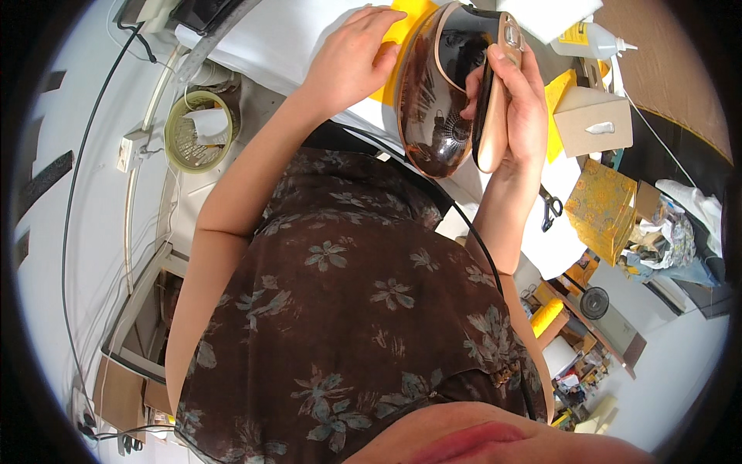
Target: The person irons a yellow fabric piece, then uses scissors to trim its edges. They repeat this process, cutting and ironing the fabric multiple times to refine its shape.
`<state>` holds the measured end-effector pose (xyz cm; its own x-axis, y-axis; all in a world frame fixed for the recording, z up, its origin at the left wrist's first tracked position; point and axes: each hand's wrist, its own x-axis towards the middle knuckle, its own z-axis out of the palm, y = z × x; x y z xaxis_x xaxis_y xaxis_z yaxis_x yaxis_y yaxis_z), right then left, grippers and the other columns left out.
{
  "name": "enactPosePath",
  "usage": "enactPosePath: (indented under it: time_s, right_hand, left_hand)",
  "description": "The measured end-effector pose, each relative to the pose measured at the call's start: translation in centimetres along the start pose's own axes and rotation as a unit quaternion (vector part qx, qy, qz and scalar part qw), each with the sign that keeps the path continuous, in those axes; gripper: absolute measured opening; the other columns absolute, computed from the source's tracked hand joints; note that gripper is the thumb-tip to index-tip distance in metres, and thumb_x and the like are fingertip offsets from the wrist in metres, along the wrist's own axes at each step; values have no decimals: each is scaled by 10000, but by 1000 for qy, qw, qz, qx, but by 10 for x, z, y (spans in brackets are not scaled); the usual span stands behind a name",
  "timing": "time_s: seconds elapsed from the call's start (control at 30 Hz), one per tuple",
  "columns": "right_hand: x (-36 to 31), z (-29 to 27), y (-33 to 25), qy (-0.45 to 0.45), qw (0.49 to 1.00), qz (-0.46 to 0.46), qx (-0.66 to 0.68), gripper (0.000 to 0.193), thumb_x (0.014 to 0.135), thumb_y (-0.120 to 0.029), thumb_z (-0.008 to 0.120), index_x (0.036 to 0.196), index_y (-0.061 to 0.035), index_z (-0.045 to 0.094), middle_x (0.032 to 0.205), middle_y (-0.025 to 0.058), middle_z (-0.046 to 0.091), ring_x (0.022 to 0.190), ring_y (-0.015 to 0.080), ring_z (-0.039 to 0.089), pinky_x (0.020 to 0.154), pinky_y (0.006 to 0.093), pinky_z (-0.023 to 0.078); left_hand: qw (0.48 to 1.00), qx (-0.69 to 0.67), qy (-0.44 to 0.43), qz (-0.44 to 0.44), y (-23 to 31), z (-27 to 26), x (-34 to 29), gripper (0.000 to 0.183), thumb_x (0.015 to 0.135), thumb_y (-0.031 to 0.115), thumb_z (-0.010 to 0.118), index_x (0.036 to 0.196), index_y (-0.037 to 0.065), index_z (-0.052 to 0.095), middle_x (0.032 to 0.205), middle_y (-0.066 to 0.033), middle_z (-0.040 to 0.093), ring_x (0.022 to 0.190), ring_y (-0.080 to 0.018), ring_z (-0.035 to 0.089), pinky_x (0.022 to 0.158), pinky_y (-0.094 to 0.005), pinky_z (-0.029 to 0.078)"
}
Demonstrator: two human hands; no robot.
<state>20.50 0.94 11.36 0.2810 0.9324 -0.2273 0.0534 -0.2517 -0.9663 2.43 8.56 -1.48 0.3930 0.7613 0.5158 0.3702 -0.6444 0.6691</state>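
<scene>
My right hand [516,97] is closed round the handle of a clothes iron [433,116] with a glossy brown, see-through body and gold trim. Beneath the iron lies a yellow cloth [403,29] on a white-covered table [263,48], mostly hidden by the iron and my hand. My left hand [355,58] rests on the cloth's left part, fingers stretched out and thumb apart, just left of the iron. It holds nothing. A black cord [468,220] runs below the iron and across my front.
To the right are a squeeze bottle [591,40], a tissue box [593,124], black scissors [550,210] and a gold patterned fabric [601,207]. A green basket [176,138] stands below the table's left side. Loose cables [73,193] hang along the left wall.
</scene>
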Motion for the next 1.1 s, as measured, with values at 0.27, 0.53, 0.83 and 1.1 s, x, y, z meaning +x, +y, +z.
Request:
enactPosePath:
  time_s: [0.27, 0.53, 0.83, 1.1]
  right_hand:
    - [-53, 0, 1, 37, 965, -109, -236, 759, 960, -165, 716, 1582, -8, 310, 1371, 205, 545, 1057, 248, 664, 845, 353, 568]
    - [-51, 7, 6, 81, 895, -195, -394, 607, 980, -132, 587, 1546, -22, 397, 1404, 267, 491, 1058, 475, 661, 892, 482, 563]
    - [-58, 1, -1, 96, 850, -199, -478, 619, 958, -135, 611, 1541, -24, 433, 1096, 245, 629, 859, 446, 687, 738, 479, 578]
    - [-65, -8, 1, 107, 825, -209, -514, 627, 954, -132, 614, 1549, -38, 437, 999, 220, 639, 738, 396, 692, 649, 455, 570]
  left_hand:
    - [1000, 0, 3, 2, -5, 6, -4, 329, 925, 93, 688, 1246, 30, 646, 1297, -169, 670, 1235, -376, 607, 1062, -444, 488]
    - [999, 16, -9, 27, -1, 2, 0, 263, 906, 64, 704, 1166, 24, 709, 1295, -149, 688, 1270, -351, 601, 1096, -440, 469]
    - [999, 17, -8, 28, -1, 2, -1, 224, 907, 70, 708, 1127, 32, 727, 1291, -153, 687, 1252, -359, 607, 1071, -440, 483]
    - [997, 52, -38, 52, 6, 0, 0, 289, 910, 138, 733, 1182, 43, 721, 1376, -149, 638, 1288, -358, 569, 1073, -431, 474]
